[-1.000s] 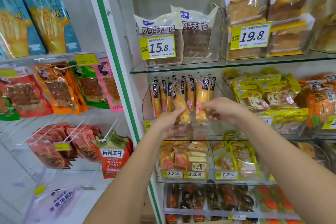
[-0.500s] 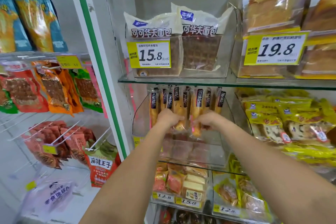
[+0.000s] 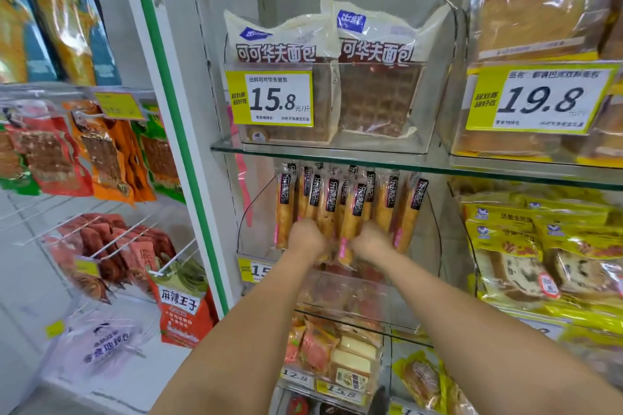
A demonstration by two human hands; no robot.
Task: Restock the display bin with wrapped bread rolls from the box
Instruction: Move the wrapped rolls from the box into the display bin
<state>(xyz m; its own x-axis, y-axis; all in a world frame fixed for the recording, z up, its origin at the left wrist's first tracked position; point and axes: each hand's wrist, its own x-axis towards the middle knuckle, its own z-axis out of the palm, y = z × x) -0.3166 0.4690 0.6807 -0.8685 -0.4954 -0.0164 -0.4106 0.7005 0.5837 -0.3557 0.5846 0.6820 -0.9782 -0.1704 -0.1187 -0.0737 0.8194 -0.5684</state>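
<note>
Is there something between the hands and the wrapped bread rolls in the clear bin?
Nothing visible. The left hand and right hand grip the upright golden bread rolls in clear wrappers, inside the clear plastic display bin.

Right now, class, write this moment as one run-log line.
stage: restocking; left hand: grips wrapped bread rolls; right hand: grips wrapped bread rolls; site: clear display bin
</note>
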